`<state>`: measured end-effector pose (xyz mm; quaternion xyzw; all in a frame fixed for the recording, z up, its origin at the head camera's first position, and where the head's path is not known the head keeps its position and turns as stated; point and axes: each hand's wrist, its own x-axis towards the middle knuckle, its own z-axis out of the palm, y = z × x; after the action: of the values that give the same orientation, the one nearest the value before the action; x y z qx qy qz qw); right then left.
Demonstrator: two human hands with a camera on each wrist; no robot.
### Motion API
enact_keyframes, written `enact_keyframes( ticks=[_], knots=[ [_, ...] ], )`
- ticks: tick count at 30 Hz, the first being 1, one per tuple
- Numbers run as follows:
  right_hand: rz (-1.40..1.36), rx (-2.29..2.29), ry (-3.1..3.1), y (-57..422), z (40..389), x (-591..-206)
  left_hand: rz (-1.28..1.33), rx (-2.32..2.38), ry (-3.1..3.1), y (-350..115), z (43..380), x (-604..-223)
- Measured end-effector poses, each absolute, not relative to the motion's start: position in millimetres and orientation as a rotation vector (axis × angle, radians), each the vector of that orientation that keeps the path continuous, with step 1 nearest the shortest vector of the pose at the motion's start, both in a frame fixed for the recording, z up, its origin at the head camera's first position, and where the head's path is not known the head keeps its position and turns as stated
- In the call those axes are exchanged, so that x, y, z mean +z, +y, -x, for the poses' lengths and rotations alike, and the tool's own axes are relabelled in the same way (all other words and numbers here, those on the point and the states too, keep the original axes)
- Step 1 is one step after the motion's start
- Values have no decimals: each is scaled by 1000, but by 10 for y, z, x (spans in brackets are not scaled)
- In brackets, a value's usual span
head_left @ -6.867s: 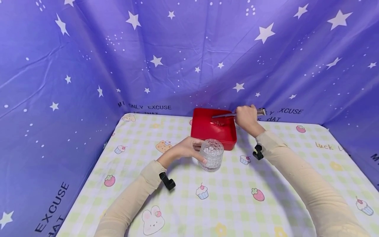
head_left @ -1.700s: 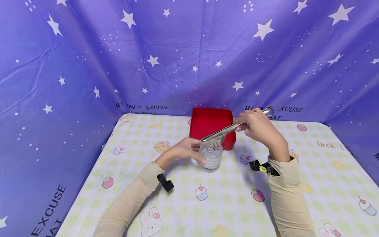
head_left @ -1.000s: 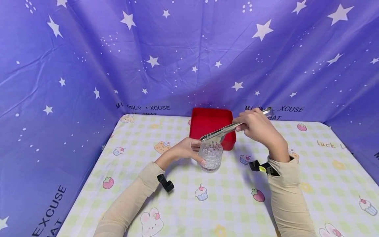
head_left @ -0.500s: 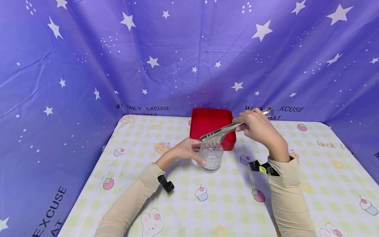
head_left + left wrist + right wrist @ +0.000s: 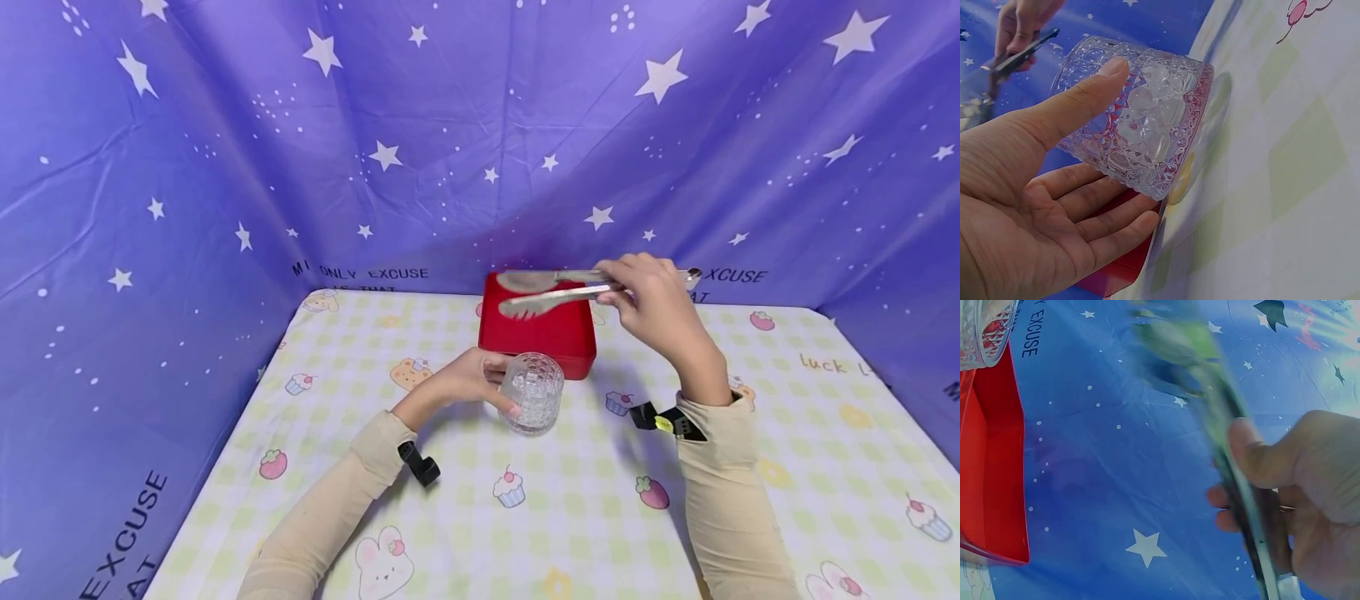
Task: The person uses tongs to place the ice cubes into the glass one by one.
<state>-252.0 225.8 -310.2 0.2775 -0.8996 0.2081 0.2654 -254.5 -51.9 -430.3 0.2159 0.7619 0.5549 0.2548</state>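
Observation:
A clear, textured drinking glass (image 5: 537,402) stands upright on the table, with my left hand (image 5: 467,379) gripping its left side. In the left wrist view my thumb lies across the glass (image 5: 1147,119) while the fingers reach around behind it; whitish, clear lumps show through its wall. My right hand (image 5: 651,304) holds metal tongs (image 5: 558,297) by the middle, tips pointing left. The two arms of the tongs are spread apart above the red box, and nothing shows between them. The tongs (image 5: 1235,469) are motion-blurred in the right wrist view.
The open red box (image 5: 576,367) sits just behind the glass, at the far edge of the table. A checked cloth (image 5: 585,517) with printed cupcakes and strawberries covers the tabletop. A purple star-printed curtain (image 5: 450,100) rises behind and at the sides.
The tongs have lifted from the glass's mouth, spread apart and swung back over the red box. Several seconds ago they reached into the box, near clear bits. My left hand stays put.

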Motion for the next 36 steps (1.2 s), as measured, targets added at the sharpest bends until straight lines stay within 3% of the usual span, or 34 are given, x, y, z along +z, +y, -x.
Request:
enact_keyframes(
  ticks=[14, 29, 36],
  knots=[
    [-332, 964, -1984, 2362, 2575, -3045, -599, 1472, 2092, -498, 2564, -4280],
    [-31, 918, -2371, 2880, 2736, -3523, -612, 1486, 2084, -513, 2530, -4279],
    [-23, 899, -2631, 3017, 2827, -3738, -643, 1482, 2083, -515, 2524, -4266]
  ],
)
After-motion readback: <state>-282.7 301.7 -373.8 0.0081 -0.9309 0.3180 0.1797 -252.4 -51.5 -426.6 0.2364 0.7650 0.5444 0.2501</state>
